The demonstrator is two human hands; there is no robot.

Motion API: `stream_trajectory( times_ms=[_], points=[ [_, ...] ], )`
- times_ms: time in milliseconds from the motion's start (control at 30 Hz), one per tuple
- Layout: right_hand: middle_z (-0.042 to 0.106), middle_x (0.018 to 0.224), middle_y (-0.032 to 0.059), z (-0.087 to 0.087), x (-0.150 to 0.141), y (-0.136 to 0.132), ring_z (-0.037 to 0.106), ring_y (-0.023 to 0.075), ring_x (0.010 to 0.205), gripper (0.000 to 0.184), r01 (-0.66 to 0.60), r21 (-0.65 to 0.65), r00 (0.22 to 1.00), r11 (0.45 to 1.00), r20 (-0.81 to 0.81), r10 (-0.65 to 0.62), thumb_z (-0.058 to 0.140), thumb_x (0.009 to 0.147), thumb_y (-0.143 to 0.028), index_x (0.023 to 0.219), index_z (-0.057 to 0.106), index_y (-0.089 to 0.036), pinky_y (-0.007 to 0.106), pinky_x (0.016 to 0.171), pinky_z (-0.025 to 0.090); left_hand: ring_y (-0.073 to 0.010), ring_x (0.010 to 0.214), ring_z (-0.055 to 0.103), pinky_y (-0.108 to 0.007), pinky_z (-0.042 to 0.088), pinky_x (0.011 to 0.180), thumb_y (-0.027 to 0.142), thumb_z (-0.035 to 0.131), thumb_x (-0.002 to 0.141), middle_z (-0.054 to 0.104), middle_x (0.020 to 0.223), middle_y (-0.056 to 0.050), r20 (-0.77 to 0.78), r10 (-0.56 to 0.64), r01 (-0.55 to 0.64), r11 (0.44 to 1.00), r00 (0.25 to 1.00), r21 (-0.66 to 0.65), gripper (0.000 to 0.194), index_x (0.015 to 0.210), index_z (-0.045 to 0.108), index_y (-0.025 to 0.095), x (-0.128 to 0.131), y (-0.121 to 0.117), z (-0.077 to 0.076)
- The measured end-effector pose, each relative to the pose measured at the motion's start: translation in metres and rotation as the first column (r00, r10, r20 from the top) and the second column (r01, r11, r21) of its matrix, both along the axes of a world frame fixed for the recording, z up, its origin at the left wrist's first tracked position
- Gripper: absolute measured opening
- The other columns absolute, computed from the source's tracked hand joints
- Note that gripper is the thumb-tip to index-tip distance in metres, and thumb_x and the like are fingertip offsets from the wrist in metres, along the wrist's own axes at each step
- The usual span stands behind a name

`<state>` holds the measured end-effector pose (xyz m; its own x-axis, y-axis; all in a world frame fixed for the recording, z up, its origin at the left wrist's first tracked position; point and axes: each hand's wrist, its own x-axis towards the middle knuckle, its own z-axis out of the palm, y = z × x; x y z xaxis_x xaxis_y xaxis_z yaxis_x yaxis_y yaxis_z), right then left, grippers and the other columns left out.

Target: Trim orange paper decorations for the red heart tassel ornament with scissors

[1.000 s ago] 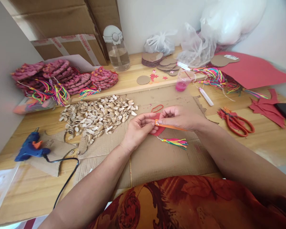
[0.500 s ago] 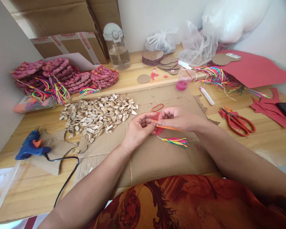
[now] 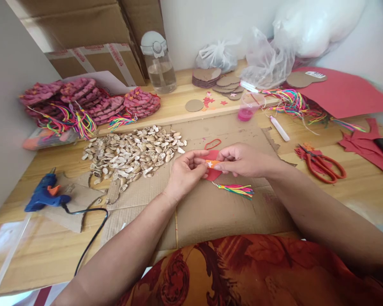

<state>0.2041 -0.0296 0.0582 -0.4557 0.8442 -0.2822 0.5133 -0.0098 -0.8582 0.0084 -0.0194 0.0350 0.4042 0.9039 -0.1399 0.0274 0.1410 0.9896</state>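
Observation:
Between my two hands is a small orange paper strip (image 3: 215, 163) with a white star shape showing on it. My left hand (image 3: 189, 171) pinches its left end with thumb and fingers. On its right end, the thumb and fingers of my right hand (image 3: 247, 160) are closed. Right behind the strip lies a red disc (image 3: 213, 174), partly covered by my hands. A red cord loop (image 3: 212, 143) sticks out from its top, and a multicoloured tassel (image 3: 238, 190) trails from its lower edge onto the cardboard mat (image 3: 210, 216).
Peanut shells (image 3: 134, 153) are heaped left of my hands. A blue glue gun (image 3: 44, 193) with its cord lies farther left. Orange-handled scissors (image 3: 322, 163) rest at right. Behind stand a cup of pink liquid (image 3: 247, 108), a water bottle (image 3: 159, 63) and stacked pink discs (image 3: 140, 102).
The orange strip has turned from nearly edge-on to face up, so its white star shows. My right hand's fingers have shifted along it. The camera view has moved slightly.

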Motion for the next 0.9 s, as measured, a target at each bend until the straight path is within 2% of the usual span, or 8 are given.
stream_trajectory(
  times_ms=[267,533,700,800,900],
  points=[
    [0.063,0.079,0.0030,0.0013,-0.0010,0.0001,0.049,0.0114,0.060,0.045,-0.022,0.008,0.999,1.000,-0.046,0.022,0.053,0.083,-0.060,0.092,0.069,-0.019,0.023,0.050,0.035,-0.0078,0.057,0.058,-0.019,0.049,0.058,0.014,0.062,0.071,0.064,0.069,0.000,-0.002,-0.005,0.005,1.000,1.000,0.023,0.037,0.108,0.063,0.011,0.0004,0.0009,-0.0012],
    [0.051,0.062,-0.0018,0.0006,-0.0030,-0.0003,0.041,0.0094,0.053,0.045,-0.005,0.056,0.999,0.998,-0.038,0.007,0.051,0.085,-0.059,0.081,0.068,-0.017,0.023,0.047,0.029,-0.0087,0.061,0.059,-0.020,0.051,0.060,0.016,0.064,0.072,0.065,0.073,-0.002,0.023,-0.040,0.040,0.999,0.999,-0.011,0.039,0.110,0.062,0.009,0.0016,-0.0022,0.0039],
    [0.055,0.065,-0.0009,0.0017,-0.0028,0.0004,0.042,0.0094,0.054,0.042,0.006,0.034,0.999,0.999,-0.047,-0.005,0.053,0.085,-0.056,0.082,0.066,-0.016,0.023,0.048,0.028,-0.0112,0.064,0.063,-0.020,0.052,0.057,0.022,0.065,0.076,0.067,0.076,-0.004,0.019,-0.059,0.059,0.998,0.998,-0.030,0.039,0.113,0.062,0.010,0.0001,-0.0011,0.0045],
    [0.058,0.069,0.0001,0.0030,-0.0021,0.0006,0.045,0.0099,0.057,0.036,0.029,0.018,0.998,0.999,-0.048,-0.028,0.054,0.085,-0.051,0.083,0.065,-0.016,0.023,0.049,0.029,-0.0115,0.059,0.062,-0.018,0.048,0.046,0.033,0.062,0.081,0.067,0.073,-0.005,0.007,-0.010,0.010,1.000,1.000,-0.014,0.032,0.101,0.066,0.009,-0.0010,0.0014,0.0034],
    [0.054,0.065,-0.0011,0.0038,-0.0012,0.0006,0.043,0.0096,0.056,0.033,0.038,0.032,0.999,0.999,-0.023,-0.038,0.053,0.086,-0.047,0.080,0.063,-0.016,0.024,0.049,0.028,-0.0104,0.054,0.060,-0.017,0.043,0.041,0.041,0.056,0.086,0.067,0.072,-0.007,0.012,0.033,-0.033,0.999,0.999,-0.008,0.035,0.090,0.067,0.009,-0.0022,0.0038,0.0022]
  ],
)
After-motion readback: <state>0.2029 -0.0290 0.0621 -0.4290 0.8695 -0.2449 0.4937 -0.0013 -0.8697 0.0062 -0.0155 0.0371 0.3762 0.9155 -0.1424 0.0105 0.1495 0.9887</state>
